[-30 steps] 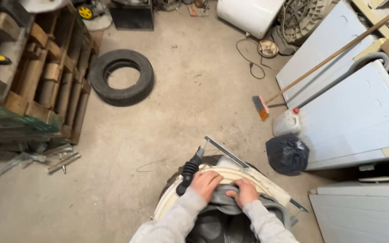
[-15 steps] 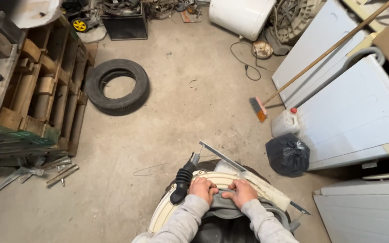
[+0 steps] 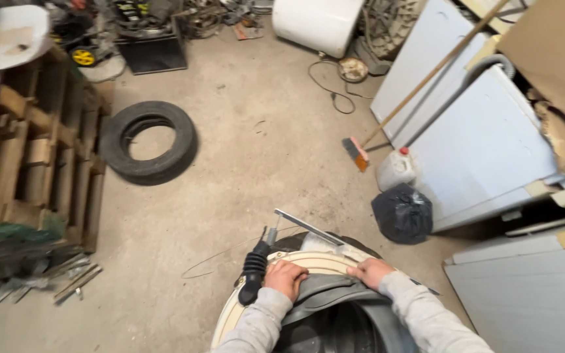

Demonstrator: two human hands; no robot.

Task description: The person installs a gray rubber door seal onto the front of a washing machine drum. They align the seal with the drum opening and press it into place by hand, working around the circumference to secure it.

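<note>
Gripping the grey rubber door gasket (image 3: 325, 291) at the washer drum's cream rim (image 3: 230, 320), near centre, left hand (image 3: 287, 279) and right hand (image 3: 371, 271) have spread slightly apart, both clenched on its fold.

The scene is lit evenly by soft, diffuse light, brightest on the pale grey concrete floor (image 3: 250, 163) well beyond the grip of the two hands. No single source can be made out. Shadows are weak and short: a faint one is cast under the black rubber tyre (image 3: 148, 140) far to the left of the grip, and a deeper one lies beneath the white metal appliance panels (image 3: 485, 150) to the right. The dark grey rubber gasket (image 3: 335, 294) held under the grip is dim and poorly detailed. Slight softness is seen throughout, with motion smear and wide-angle stretching at the left edge, where the stacked wooden pallets (image 3: 40, 163) are bent outward. No glare is seen.
</note>
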